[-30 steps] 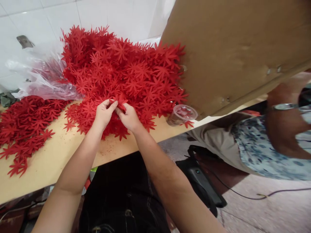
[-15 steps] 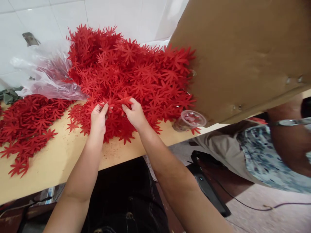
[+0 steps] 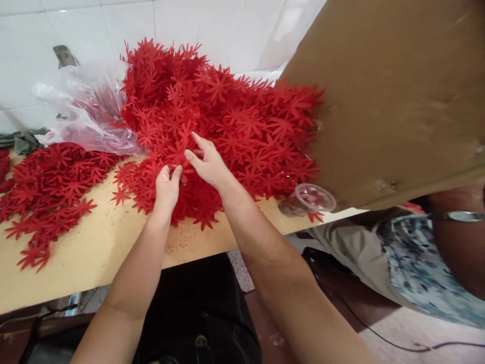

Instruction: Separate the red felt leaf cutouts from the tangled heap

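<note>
A large heap of red, star-shaped artificial leaves [image 3: 242, 126] fills the middle of the table. At its front edge my left hand [image 3: 168, 187] pinches a red artificial leaf between thumb and forefinger; the heap's same colour blurs its outline. Just right of it and slightly farther back, my right hand [image 3: 208, 164] hovers over the leaves, thumb and forefinger spread, nothing visible between them. A smaller pile of the same red leaves [image 3: 56, 177] lies to the left.
A clear plastic cup [image 3: 308, 199] stands at the heap's right, by the table edge. Behind it rises a big cardboard sheet [image 3: 386, 101]. A crumpled clear plastic bag [image 3: 91, 111] lies against the tiled wall. Another person's watch-wearing arm [image 3: 462, 237] shows at far right.
My right hand has parted from my left, moving up and farther over the heap as its fingers opened. My left hand has drawn slightly lower, still pinching. The camera view has shifted left.
</note>
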{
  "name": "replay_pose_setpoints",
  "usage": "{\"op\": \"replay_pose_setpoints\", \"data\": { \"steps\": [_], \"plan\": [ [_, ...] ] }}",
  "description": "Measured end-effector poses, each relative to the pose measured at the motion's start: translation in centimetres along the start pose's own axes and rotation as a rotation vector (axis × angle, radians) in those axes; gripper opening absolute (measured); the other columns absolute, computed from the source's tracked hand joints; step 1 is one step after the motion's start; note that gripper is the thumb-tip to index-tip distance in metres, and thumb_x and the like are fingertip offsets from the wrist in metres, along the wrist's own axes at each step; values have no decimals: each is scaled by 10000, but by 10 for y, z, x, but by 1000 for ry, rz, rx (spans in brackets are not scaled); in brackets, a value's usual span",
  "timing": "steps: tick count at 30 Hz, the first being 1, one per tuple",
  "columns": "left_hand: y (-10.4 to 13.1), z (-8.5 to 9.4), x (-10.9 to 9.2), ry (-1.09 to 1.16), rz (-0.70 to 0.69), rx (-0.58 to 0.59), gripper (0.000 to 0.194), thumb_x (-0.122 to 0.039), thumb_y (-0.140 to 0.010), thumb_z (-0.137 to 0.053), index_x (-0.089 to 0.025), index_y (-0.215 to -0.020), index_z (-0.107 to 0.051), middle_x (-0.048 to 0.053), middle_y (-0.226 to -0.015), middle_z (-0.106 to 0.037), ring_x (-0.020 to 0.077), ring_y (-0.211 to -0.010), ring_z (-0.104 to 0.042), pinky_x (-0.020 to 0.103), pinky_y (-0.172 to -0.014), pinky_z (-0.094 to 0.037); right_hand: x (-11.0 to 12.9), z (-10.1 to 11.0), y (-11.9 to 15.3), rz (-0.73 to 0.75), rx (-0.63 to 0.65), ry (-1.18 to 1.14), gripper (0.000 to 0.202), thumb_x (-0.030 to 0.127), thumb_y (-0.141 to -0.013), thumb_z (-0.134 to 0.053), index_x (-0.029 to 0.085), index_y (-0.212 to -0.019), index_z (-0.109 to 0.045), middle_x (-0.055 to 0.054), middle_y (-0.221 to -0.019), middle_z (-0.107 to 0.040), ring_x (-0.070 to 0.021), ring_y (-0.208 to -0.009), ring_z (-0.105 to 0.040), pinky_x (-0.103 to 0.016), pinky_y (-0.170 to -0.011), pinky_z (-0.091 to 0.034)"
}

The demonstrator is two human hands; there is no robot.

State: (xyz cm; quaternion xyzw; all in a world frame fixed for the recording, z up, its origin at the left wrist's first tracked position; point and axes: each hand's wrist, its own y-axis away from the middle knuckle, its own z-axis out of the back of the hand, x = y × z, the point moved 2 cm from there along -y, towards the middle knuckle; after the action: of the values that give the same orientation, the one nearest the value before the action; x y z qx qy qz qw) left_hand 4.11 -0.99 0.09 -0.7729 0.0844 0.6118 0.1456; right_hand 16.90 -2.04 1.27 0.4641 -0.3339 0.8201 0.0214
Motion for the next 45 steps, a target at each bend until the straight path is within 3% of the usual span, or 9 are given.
{"op": "replay_pose_setpoints", "data": {
  "steps": [3, 9, 15, 19, 23, 31, 36, 41, 45],
  "plan": [
    [0, 0, 2, -76, -9, 5, 188, -163, -818, -517, -173, -641, -454, -80, -466, -454, 60, -436, -411, 193, -503, -335, 11, 3, 10, -122, -20, -138, 572, 614, -751, -479, 164, -1080, -608, -129, -1169, -593, -218, -1090, -549, -395, -929, -457],
    [-1, 2, 8, -149, -78, 34, 106, -102, -792, -510, -156, -708, -544, -20, -695, -600, 87, -677, -544, 199, -692, -416, 31, -8, 39, -201, 172, -225, 252, 370, -723, -590, 139, -817, -627, -53, -790, -659, -141, -720, -585, -315, -744, -475],
    [1, 1, 8, -108, -8, 11, 311, -332, -879, -415, -148, -689, -576, 11, -683, -611, 109, -692, -561, 241, -718, -441, 24, -9, 47, -257, 80, -344, 184, 261, -705, -572, 157, -846, -628, -15, -758, -642, -117, -661, -555, -284, -684, -458],
    [5, 1, 7, -217, -49, 27, 425, -502, -842, -424, -153, -669, -592, 43, -702, -637, 141, -724, -591, 269, -708, -453, 19, -1, 49, -288, -155, -188, 123, 277, -751, -536, 166, -736, -586, 5, -657, -590, -100, -582, -492, -271, -626, -408],
    [6, 2, 5, -168, -81, 8, 380, -497, -845, -420, -163, -794, -593, 50, -770, -661, 133, -708, -611, 263, -670, -476, 21, 6, 50, -286, -261, -59, 179, 301, -791, -509, 178, -660, -506, 42, -550, -485, -77, -517, -406, -249, -559, -336],
    [11, -7, 2, 144, -36, 93, 256, -426, -766, -574, -180, -812, -628, 4, -852, -664, 102, -858, -607, 253, -869, -461, 29, 0, 50, -285, -214, -170, 357, 425, -783, -530, 195, -556, -379, 72, -497, -356, -56, -488, -320, -235, -504, -287],
    [11, -9, 2, 159, -63, 119, 161, -274, -708, -653, -191, -844, -638, -22, -805, -662, 82, -776, -596, 232, -812, -454, 24, -6, 53, -291, -40, -428, 268, 443, -737, -566, 203, -711, -449, 45, -644, -468, -74, -587, -417, -230, -574, -379],
    [5, -2, 4, 93, -35, -31, 72, -231, -749, -595, -165, -721, -596, -33, -689, -616, 70, -674, -554, 209, -716, -435, 19, -1, 61, -335, 89, -459, 276, 437, -694, -594, 204, -794, -483, 30, -680, -514, -91, -621, -471, -251, -606, -416],
    [2, 5, 3, 179, 4, -139, 84, -250, -765, -578, -167, -751, -576, -44, -682, -587, 46, -597, -497, 182, -636, -411, 12, 11, 60, -389, -20, -412, 291, 451, -677, -614, 211, -717, -454, 50, -585, -465, -95, -562, -464, -263, -581, -413]
  ]
}}
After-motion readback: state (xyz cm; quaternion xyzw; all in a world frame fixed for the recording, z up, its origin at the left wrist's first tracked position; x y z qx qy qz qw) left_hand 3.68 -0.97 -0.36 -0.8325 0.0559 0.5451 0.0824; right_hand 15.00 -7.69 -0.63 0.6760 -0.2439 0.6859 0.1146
